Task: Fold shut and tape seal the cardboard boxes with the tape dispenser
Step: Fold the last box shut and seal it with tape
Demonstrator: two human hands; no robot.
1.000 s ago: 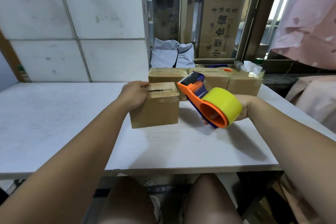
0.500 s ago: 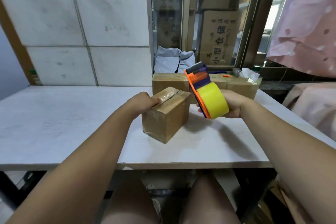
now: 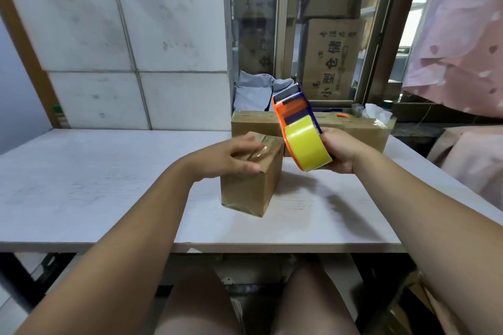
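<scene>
Two hands mid-frame — our left hand (image 3: 231,157) rests slack-fingered on the box (image 3: 249,187), our right hand (image 3: 340,153) grips the tape dispenser (image 3: 298,128).

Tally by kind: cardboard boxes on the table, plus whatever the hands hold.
Cardboard boxes: 4 (near box, back-left box, back-middle box, back-right box)
Tape dispenser: 1
Yellow tape roll: 1
Total: 6
</scene>
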